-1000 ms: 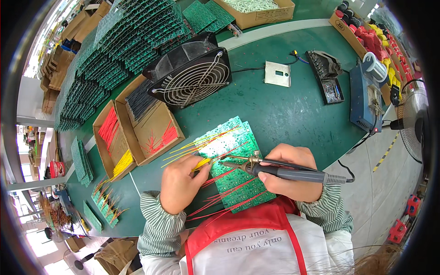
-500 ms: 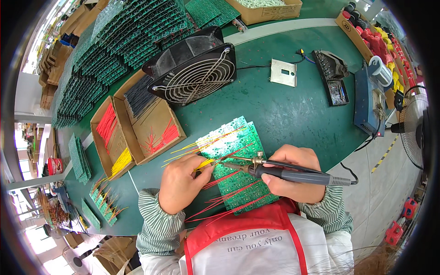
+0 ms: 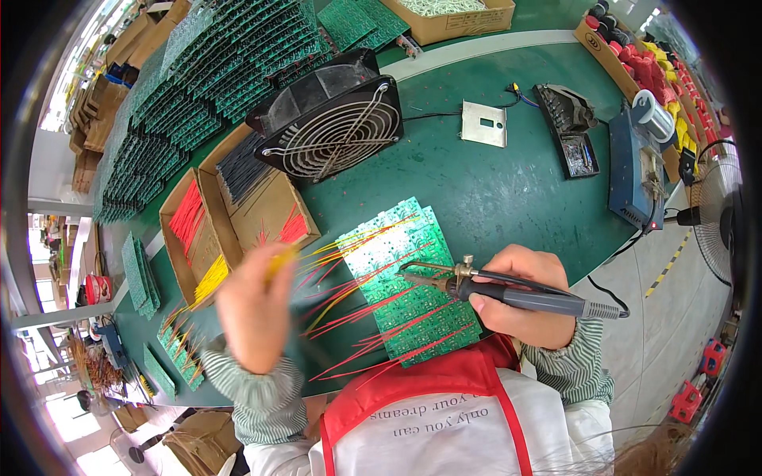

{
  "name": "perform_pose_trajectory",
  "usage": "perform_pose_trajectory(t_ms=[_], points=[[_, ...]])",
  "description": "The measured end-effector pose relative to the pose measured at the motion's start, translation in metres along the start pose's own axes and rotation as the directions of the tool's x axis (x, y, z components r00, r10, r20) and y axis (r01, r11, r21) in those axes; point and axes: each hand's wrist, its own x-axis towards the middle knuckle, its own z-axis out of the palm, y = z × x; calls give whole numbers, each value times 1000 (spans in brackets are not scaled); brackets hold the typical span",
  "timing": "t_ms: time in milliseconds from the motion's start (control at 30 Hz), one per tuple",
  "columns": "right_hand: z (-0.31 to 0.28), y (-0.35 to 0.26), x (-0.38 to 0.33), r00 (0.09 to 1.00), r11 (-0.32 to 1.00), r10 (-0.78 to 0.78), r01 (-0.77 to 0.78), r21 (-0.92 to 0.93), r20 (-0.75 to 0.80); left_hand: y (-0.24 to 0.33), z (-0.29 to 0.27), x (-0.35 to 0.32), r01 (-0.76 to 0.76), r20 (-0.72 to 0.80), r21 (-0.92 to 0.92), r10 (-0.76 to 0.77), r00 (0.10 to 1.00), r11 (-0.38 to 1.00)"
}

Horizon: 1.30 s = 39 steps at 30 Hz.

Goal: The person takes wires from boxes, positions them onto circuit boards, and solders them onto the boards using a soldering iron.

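My right hand (image 3: 525,262) grips a soldering iron (image 3: 528,301) with a thin bent feed tube alongside. Its tip lies over a green circuit board (image 3: 438,311) in front of me. Red wires (image 3: 361,312) and yellow wires (image 3: 347,247) fan out leftward from the board. Off to the board's left, my left hand (image 3: 255,309) is smeared by motion. Its fingers are closed on yellow wires (image 3: 279,260), a blurred bundle. Just beyond that hand stands a divided cardboard box (image 3: 304,238) of red, yellow and dark wires.
A black fan (image 3: 333,127) with a wire guard stands behind the box. Stacked circuit boards (image 3: 182,87) fill the far left. To the right are a metal plate (image 3: 483,124), a black tray (image 3: 578,155) and a blue soldering unit (image 3: 633,174) beside a solder spool (image 3: 652,117).
My left hand has moved left, away from the board toward the box, carrying yellow wires. The iron's tip has shifted slightly right and up, and one more yellow wire shows at the board.
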Motion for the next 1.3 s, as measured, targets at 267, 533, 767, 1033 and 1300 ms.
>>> perform_pose_trajectory(t_ms=[267, 533, 767, 1033, 1300], points=[[-3, -1, 1, 999, 999, 36, -36, 17, -24, 19, 42, -5, -238, 329, -152, 276, 903, 959], [1, 7, 9, 1000, 999, 24, -25, 41, 21, 15, 45, 1, -200, 366, -178, 254, 895, 963], [-6, 7, 7, 999, 999, 44, -44, 14, 5, 16, 53, 4, -216, 373, -210, 282, 884, 954], [3, 10, 5, 983, 953, -182, 168, 251, 35, -37, 10, -10, -260, 208, -127, 282, 936, 957], [-19, 9, -12, 999, 990, -5, 10, 144, -38, -27, 14, 22, -466, 293, 113, 418, 860, 878]])
